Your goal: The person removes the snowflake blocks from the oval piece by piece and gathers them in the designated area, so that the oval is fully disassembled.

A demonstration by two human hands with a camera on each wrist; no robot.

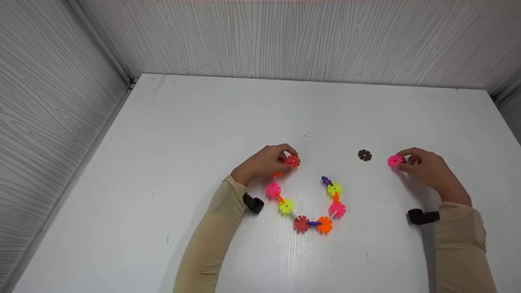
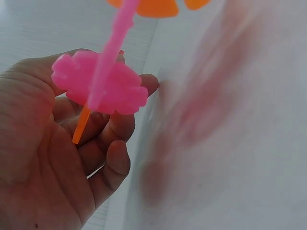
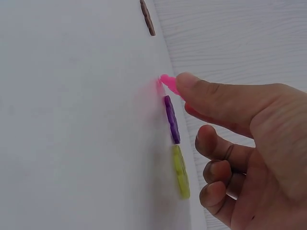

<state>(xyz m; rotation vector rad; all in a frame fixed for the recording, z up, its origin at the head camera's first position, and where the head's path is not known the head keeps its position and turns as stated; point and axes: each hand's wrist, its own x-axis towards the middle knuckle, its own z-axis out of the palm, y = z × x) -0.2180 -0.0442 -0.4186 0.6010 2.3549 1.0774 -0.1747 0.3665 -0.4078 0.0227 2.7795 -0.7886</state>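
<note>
In the head view, my left hand (image 1: 266,162) pinches a red snowflake disc (image 1: 294,160) at the left end of a U-shaped chain of slotted plastic discs. The left wrist view has a pink chain disc (image 2: 124,88) in front of the fingers, with the red one mostly hidden behind. The chain's other end is a purple disc (image 1: 326,180) joined to a yellow disc (image 1: 334,189). Over to the right, my right hand (image 1: 425,169) holds a bright pink disc (image 1: 394,161) between thumb and forefinger, close over the tabletop.
A loose brown disc (image 1: 364,155) lies between the hands on the white table (image 1: 203,122). Loose purple (image 3: 172,120) and yellow-green (image 3: 181,172) discs lie by the right hand in its wrist view. Wood-grain panels (image 1: 285,40) stand behind and at the sides.
</note>
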